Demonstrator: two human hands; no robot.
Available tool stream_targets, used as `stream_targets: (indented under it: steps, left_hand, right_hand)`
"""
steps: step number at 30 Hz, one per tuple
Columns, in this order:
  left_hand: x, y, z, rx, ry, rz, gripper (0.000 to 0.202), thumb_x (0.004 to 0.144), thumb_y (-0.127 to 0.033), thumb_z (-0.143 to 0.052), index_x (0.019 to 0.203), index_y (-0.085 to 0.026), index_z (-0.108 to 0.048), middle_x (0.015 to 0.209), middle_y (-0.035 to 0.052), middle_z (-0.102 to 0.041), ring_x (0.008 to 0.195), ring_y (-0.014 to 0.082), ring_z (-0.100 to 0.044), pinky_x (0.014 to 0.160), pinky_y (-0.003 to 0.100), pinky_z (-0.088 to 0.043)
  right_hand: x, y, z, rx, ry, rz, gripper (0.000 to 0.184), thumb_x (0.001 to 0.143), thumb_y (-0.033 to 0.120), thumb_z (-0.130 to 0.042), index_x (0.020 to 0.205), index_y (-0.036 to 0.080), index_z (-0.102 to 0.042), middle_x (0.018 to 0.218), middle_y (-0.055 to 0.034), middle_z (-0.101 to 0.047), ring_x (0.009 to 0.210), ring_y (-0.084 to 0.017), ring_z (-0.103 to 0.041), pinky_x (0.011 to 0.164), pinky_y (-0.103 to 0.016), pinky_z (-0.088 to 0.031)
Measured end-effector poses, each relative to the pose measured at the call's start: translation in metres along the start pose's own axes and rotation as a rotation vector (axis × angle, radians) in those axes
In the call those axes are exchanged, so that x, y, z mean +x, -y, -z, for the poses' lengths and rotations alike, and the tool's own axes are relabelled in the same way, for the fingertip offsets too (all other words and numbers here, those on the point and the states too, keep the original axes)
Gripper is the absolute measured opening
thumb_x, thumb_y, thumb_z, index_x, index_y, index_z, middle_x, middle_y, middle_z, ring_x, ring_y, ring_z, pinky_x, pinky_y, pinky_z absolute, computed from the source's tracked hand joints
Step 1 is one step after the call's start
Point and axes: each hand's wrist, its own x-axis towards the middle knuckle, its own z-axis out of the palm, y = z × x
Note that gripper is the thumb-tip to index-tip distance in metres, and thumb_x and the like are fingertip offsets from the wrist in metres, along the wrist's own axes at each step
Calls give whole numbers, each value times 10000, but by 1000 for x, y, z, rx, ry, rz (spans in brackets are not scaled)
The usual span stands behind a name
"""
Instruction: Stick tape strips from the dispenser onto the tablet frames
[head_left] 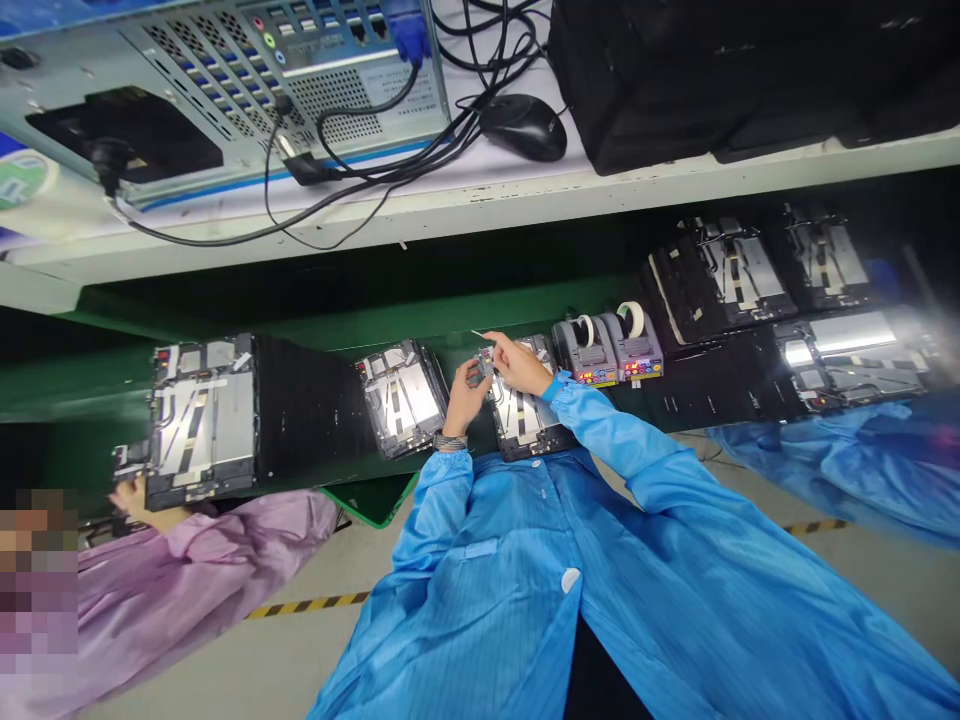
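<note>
My left hand (465, 398), with a dark band at its wrist, is closed round a small grey electronic part (484, 362). My right hand (523, 367) comes in from the right, fingers bent over the same part. A thin pale strip (478, 333) sticks out at its fingertips; it looks like a piece of tape, though too small to be sure. Under both hands lies an opened flat device with a silver battery area (519, 415), partly covered by my fingers. Just left of my left hand, a stack of similar opened devices (403, 398) stands on the bench.
Two grey tape dispensers (596, 355) with lit displays stand right of my hands. More device stacks lie at far right (739, 265) and left (202, 415). A co-worker's hand (139, 500) touches the left stack. Above, a shelf edge (510, 195) carries a computer (225, 90), cables and mouse (523, 127).
</note>
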Motion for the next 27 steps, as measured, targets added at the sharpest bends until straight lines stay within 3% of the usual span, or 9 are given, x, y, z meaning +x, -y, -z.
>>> stream_targets:
  steps: [9, 14, 19, 27]
  left_hand:
    - [4, 0, -13, 22, -9, 17, 420, 996, -352, -533, 1388, -202, -543, 1442, 103, -634, 1255, 163, -636, 1027, 276, -509]
    - [13, 11, -18, -185, -78, 43, 395, 911, -340, -645, 1272, -185, -600, 1325, 106, -685, 1185, 185, -658, 1034, 321, -504]
    - [15, 14, -21, -376, -130, 39, 387, 815, -344, -757, 1153, -186, -655, 1194, 101, -709, 1107, 224, -660, 1028, 395, -494]
    - [15, 9, -27, -370, -202, 58, 308, 819, -332, -772, 1080, -201, -673, 1092, 72, -723, 1074, 233, -663, 1020, 402, -497]
  right_hand:
    - [10, -11, -2, -91, 35, 47, 600, 891, 31, -487, 1468, 196, -496, 1033, -53, -665, 930, -214, -599, 890, -334, -462]
    - [11, -11, -4, -53, 15, 177, 656, 877, -4, -465, 1487, 234, -492, 1190, -81, -636, 1107, -225, -578, 984, -369, -467]
    - [17, -17, -6, -62, 64, 197, 578, 880, -7, -464, 1417, 182, -565, 1022, -63, -663, 928, -207, -584, 882, -345, -467]
    - [9, -21, -8, -10, 31, 100, 619, 864, 14, -484, 1460, 179, -508, 933, -21, -660, 843, -188, -578, 804, -296, -430]
